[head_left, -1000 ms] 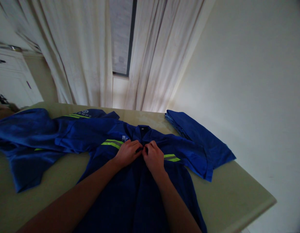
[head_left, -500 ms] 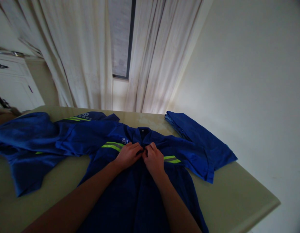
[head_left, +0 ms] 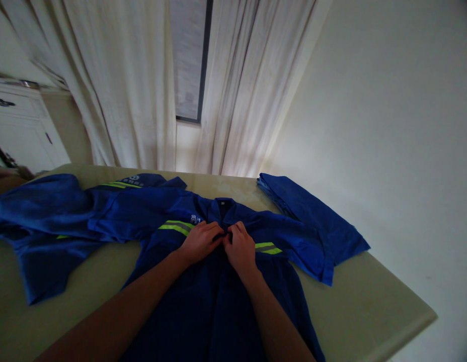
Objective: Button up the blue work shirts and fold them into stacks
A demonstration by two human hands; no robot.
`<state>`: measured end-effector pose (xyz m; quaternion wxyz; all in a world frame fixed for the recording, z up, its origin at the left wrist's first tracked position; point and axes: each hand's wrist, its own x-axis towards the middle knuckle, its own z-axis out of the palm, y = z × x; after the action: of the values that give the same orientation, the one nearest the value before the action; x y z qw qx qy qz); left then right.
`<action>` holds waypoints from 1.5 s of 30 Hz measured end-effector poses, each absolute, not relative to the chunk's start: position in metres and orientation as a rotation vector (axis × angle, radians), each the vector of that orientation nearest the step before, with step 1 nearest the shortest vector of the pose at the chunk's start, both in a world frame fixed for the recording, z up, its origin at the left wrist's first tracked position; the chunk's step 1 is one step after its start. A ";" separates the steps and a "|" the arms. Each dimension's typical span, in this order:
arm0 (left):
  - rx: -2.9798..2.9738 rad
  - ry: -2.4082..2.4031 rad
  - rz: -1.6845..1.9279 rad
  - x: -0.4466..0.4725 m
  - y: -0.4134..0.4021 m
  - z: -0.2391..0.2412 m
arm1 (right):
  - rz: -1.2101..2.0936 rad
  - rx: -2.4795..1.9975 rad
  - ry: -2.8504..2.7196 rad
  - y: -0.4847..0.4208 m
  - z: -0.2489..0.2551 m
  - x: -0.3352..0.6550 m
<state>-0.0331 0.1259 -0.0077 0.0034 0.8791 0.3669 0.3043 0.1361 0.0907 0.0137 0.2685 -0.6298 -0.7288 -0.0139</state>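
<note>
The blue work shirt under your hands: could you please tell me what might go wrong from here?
1. The left hand and right hand pinch the front of the blue work shirt just below the collar. In this dim light the edges could meet misaligned.
2. The folded blue garment lies at the right edge of the table, against the sleeve. Tugging the shirt might drag it off.

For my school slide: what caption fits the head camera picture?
Left hand and right hand pinch the front of a blue shirt on a table.
</note>
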 end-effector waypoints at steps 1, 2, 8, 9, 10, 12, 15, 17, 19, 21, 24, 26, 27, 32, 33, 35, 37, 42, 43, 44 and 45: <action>2.752 1.153 0.954 -0.033 0.126 -0.008 | -0.005 -1.664 -1.946 0.092 0.013 0.137; 2.749 1.157 0.952 -0.033 0.126 -0.008 | 0.030 -1.628 -1.927 0.093 0.013 0.138; 2.711 1.139 0.982 -0.034 0.128 -0.009 | 0.152 -1.552 -1.809 0.094 0.014 0.140; 2.705 1.137 0.990 -0.034 0.128 -0.008 | 0.142 -1.556 -1.793 0.093 0.014 0.139; 2.702 1.138 0.995 -0.034 0.127 -0.008 | 0.125 -1.564 -1.782 0.092 0.015 0.139; 2.712 1.139 0.983 -0.035 0.127 -0.006 | 0.097 -1.594 -1.772 0.091 0.015 0.137; 2.730 1.153 0.941 -0.033 0.125 -0.004 | 0.069 -1.635 -1.797 0.089 0.016 0.136; 2.726 1.196 0.926 -0.032 0.123 -0.002 | 0.057 -1.640 -1.818 0.089 0.016 0.136; 2.706 1.266 0.926 -0.031 0.123 -0.002 | 0.045 -1.645 -1.822 0.089 0.017 0.135; 2.692 1.317 0.925 -0.030 0.123 -0.002 | 0.034 -1.656 -1.819 0.089 0.017 0.134; 2.684 1.310 0.896 -0.031 0.125 -0.004 | 0.027 -1.637 -1.852 0.088 0.017 0.134; 2.649 1.269 0.898 -0.033 0.127 -0.004 | 0.040 -1.588 -1.892 0.088 0.017 0.135; 2.622 1.242 0.910 -0.034 0.128 -0.004 | 0.047 -1.566 -1.903 0.088 0.017 0.135; 2.541 1.136 0.955 -0.036 0.129 -0.003 | 0.064 -1.550 -1.873 0.088 0.017 0.136; 2.537 1.129 0.960 -0.036 0.129 -0.003 | 0.063 -1.552 -1.870 0.088 0.017 0.135; 2.532 1.117 0.981 -0.036 0.130 -0.004 | 0.051 -1.562 -1.859 0.087 0.017 0.133; 2.525 1.106 1.000 -0.037 0.131 -0.006 | 0.033 -1.577 -1.847 0.086 0.015 0.131; 2.508 1.066 0.998 -0.036 0.129 -0.004 | 0.015 -1.617 -1.777 0.092 0.011 0.136; 2.520 1.056 0.981 -0.036 0.128 -0.003 | 0.027 -1.613 -1.735 0.096 0.010 0.139; 2.527 1.057 0.968 -0.035 0.127 -0.002 | 0.055 -1.602 -1.682 0.100 0.009 0.144; 2.520 1.081 0.972 -0.035 0.127 -0.001 | 0.101 -1.586 -1.620 0.104 0.008 0.148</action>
<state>-0.0350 0.1267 -0.0013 0.1160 0.8603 0.3691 0.3320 0.1483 0.1040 0.0079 0.4223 -0.6336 -0.6470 0.0402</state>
